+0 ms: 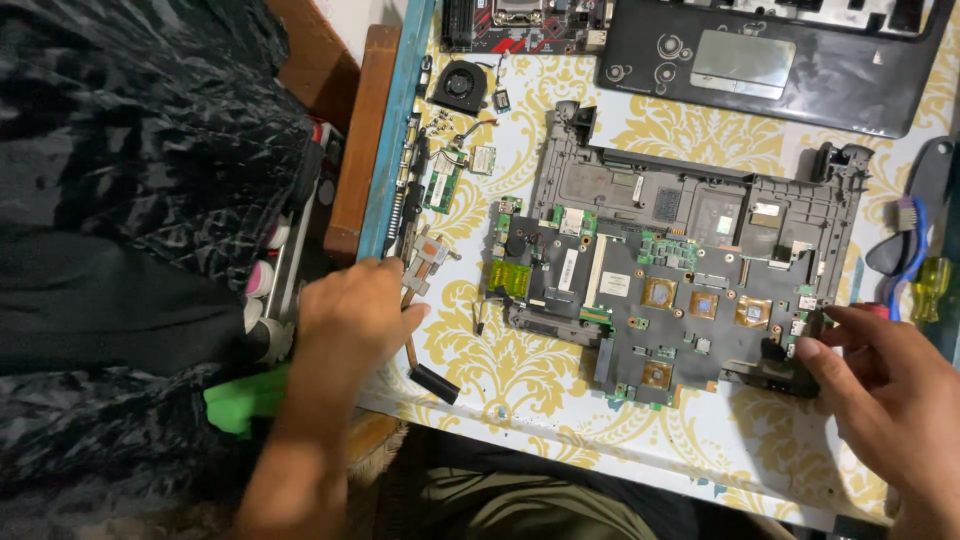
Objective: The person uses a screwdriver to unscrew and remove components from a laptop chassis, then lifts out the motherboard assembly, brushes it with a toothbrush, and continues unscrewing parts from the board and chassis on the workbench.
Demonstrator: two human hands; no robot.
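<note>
A stripped laptop base (640,185) with its dark motherboard (660,300) lies on a table (520,365) covered in a yellow-and-white patterned sheet. My right hand (885,385) grips the base's near right corner, thumb and fingertips pressed on the black plastic edge. At the table's left edge, my left hand (355,315) curls around a copper heat pipe assembly (428,258). The pipe's black end (435,383) sticks out below the hand.
A small fan (460,85), a wireless card (483,158), a memory stick (440,187) and loose screws lie at the upper left. A black palmrest with touchpad (770,60) sits at the back. A blue brush (908,240) and yellow tool handle (930,287) lie at the right. Something green (245,400) sits below the table edge.
</note>
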